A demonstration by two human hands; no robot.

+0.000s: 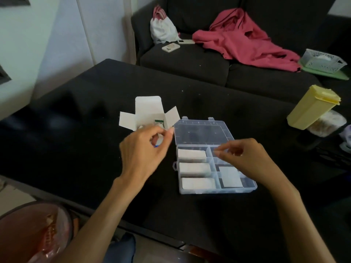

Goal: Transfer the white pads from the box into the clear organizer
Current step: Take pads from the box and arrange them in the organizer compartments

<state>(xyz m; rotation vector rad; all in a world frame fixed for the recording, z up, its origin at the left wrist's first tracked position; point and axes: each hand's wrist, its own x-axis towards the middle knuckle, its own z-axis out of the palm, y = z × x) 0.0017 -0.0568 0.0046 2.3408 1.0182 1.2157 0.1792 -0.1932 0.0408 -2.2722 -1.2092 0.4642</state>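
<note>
Staging looks deliberate: box (150, 114) stands with flaps splayed just beyond the left grip (144, 147), mouth up, so pads lift straight out; clear organizer (212, 158) lies lid-back immediately right of that grip, so each transfer is a short hop.

Left grip: fingers curled, thumb and forefinger closing at the box mouth on something white with a blue edge. Looks like a pad or packet, mostly hidden by the fingers, so can't confirm.

Right grip (241, 158): hovers over the organizer's right-hand cells, fingers loosely curled, thumb and forefinger near touching. Can't tell if anything is pinched.

White pads (193, 168): three stacks fill the cells left of the right grip, one flat pad under its wrist. More appear to remain in the box.

Both sit on the black table (76, 149).
</note>
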